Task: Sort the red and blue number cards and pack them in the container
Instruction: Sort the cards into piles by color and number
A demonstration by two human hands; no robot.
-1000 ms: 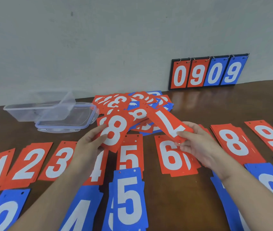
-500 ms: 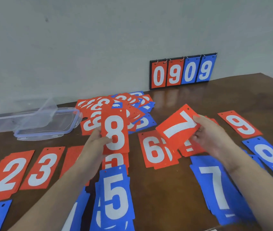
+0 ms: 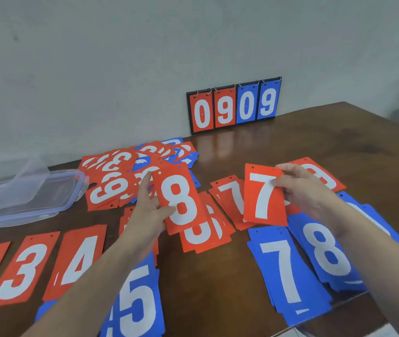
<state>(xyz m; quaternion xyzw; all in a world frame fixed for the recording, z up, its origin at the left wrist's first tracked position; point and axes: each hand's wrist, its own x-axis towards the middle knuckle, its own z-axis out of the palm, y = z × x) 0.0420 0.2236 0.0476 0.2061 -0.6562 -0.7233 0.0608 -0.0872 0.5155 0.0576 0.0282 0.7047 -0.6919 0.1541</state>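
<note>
Far left, your container (image 3: pixel 4 190) sits open at the table (image 3: pixel 315 147) edge with its lid (image 3: pixel 35 198) beside or under it, and nothing packed inside that I can see; that is your first risk, because every card is out on the table and a careless sweep of the forearm could scatter the rows; red 2, 3 and 4 (image 3: pixel 77 261) lie flat in front, blue 5 (image 3: pixel 137 305) just under your left arm. Behind them the unsorted heap (image 3: pixel 130 171) is mixed red and blue, overlapping, so pulling one card could drag its neighbours off.

Your left hand (image 3: pixel 147 210) pinches the red 8 (image 3: pixel 180 200), thumb on the face, fingers curled behind; it hovers over a red stack whose digit I cannot read, so dropping it there would misfile it; the red 8 pile, if there is one, is hidden.

Your right hand (image 3: pixel 308 190) grips the red 7 (image 3: pixel 265 195) by its right edge, tilted up over the red 7 stack (image 3: pixel 230 200); let go while it is tilted and it slides onto the blue 7 (image 3: pixel 288 276) just below, mixing colours; the blue 8 (image 3: pixel 325 254) lies under your wrist, easy to nudge; the scoreboard (image 3: pixel 235 105) stands well apart at the wall.
</note>
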